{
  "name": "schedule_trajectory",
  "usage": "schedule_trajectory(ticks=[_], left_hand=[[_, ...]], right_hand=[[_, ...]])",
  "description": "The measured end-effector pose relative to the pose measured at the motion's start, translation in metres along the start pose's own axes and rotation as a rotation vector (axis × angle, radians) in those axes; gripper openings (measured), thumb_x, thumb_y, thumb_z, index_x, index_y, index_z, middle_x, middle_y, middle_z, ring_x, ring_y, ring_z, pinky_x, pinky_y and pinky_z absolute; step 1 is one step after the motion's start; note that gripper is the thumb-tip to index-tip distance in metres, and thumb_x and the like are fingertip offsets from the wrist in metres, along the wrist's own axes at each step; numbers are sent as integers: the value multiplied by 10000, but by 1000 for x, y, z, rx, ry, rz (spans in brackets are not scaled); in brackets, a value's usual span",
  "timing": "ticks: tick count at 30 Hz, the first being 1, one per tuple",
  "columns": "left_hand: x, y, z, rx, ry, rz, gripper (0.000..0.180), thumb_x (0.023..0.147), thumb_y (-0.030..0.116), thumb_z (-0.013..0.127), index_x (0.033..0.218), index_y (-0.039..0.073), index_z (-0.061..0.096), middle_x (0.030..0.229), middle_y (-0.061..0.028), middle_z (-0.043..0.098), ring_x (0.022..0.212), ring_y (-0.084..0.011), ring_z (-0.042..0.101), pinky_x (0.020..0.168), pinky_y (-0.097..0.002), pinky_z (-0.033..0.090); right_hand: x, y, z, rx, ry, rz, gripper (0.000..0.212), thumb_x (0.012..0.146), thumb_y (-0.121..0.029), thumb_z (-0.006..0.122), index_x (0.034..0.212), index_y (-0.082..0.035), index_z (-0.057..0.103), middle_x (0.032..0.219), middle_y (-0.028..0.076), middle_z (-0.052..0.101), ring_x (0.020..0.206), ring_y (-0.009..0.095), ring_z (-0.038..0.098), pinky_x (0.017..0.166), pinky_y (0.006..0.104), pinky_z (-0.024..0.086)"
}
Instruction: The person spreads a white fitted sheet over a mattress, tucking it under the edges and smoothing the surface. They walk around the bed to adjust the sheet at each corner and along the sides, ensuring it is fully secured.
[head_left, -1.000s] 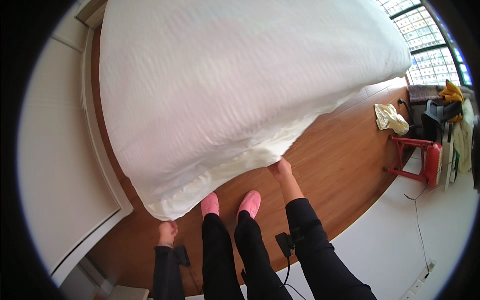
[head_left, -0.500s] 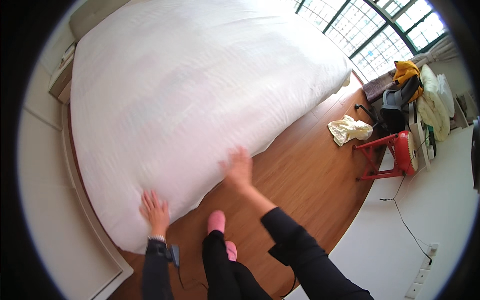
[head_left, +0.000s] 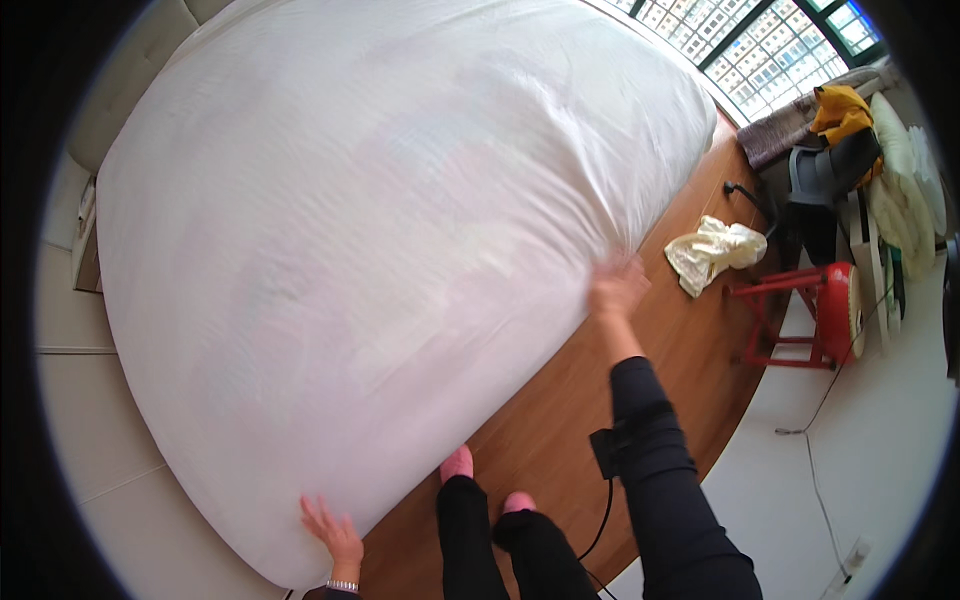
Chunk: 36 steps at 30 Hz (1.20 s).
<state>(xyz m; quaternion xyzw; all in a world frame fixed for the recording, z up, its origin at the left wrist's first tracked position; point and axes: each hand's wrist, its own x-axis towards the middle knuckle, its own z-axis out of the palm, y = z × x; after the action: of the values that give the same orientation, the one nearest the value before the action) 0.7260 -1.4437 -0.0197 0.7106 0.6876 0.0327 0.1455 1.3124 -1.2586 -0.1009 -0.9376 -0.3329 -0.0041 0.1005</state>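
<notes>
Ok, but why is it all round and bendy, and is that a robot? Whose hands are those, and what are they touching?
No robot here! It's a person with two bare hands. The picture comes from a wide camera worn on their head, looking down. Its special lens makes straight things look curvy, and the edges go dark.

The left hand is spread open at the near end of a big white bed sheet. The right hand is at the sheet's edge, where creases gather. It's too blurry to tell whether it grips the sheet. Those pink shoes are on the person's own feet.

On the wooden floor lies a crumpled pale cloth, near a red drum-like thing on legs.
</notes>
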Motion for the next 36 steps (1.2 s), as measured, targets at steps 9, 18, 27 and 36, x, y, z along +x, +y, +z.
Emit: schedule_trajectory(ticks=[9, 18, 27, 36], left_hand=[[226, 367, 115, 107, -140, 222, 656, 836, 302, 441, 1378, 35, 184, 1448, -181, 109, 1343, -328, 88, 1040, -546, 24], [353, 637, 183, 115, -2, 291, 650, 864, 328, 421, 1401, 99, 135, 1457, -171, 68, 1346, -331, 46, 1025, -561, -2], [417, 806, 209, 111, -116, 377, 683, 861, 340, 429, 1396, 59, 112, 1455, -178, 43, 1343, -339, 22, 1021, -557, -48], [409, 792, 201, 148, -270, 339, 759, 788, 291, 515, 1361, -25, 131, 1408, -290, 51, 1301, -461, 27, 993, -607, -52]], right_hand=[[25, -86, 4, 519, -279, -1517, 519, 820, -319, 465, 1277, -79, 412, 1361, 119, 344, 1297, 272, 252, 1068, 476, 142], [493, 130, 26, 86, 48, -356, 572, 878, -447, 373, 1354, -137, 311, 1414, 169, 224, 1325, 281, 168, 1066, 456, 114], [621, 266, 69, 1086, -386, 637, 671, 816, -599, 410, 1274, -109, 444, 1265, 139, 447, 1185, 290, 393, 977, 460, 256], [685, 303, 154, 1319, -606, 925, 849, 637, -758, 512, 1247, -168, 469, 1375, 115, 333, 1324, 258, 133, 1018, 535, -54]])
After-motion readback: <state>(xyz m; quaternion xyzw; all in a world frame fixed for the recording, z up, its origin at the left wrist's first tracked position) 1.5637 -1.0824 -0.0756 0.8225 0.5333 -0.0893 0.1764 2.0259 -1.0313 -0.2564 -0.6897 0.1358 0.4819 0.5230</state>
